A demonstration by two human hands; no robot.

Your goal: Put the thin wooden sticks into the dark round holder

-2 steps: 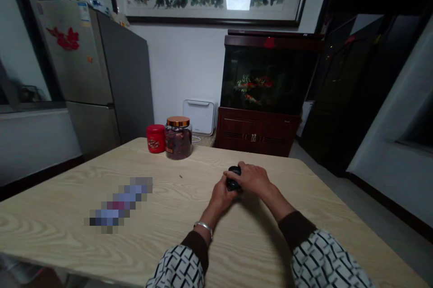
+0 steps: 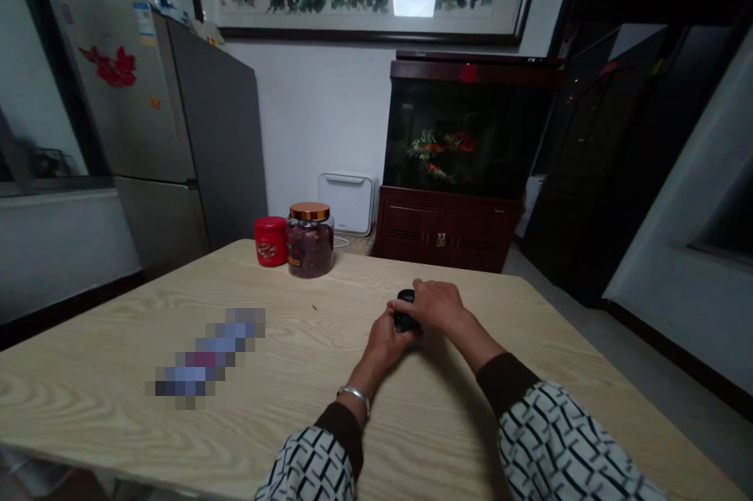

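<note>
The black object (image 2: 405,321) is between your two hands, over the right half of the table (image 2: 435,438), closer to the far edge than to the near one and towards the far right corner. Your hands are together, both clamped on it: your left hand (image 2: 388,340) grips it from the left and below, your right hand (image 2: 438,303) from the right, with the thumb across it. Your fingers hide much of it, so you cannot tell whether its base touches the table. A silver bracelet (image 2: 354,394) circles your left wrist, below a dark cuff.

Left of your hands, a small dark speck (image 2: 314,307) lies on the wood. Further left, a long pixelated item (image 2: 209,356) lies aslant, too blurred to name. By the far edge, near the far left corner, a red tin (image 2: 271,242) stands upright just beside a jar (image 2: 311,246) with a copper-coloured lid. Beyond that edge are a white box (image 2: 346,205), a fish tank (image 2: 471,125) on its cabinet (image 2: 450,233), and, to the left, a fridge (image 2: 147,117).
</note>
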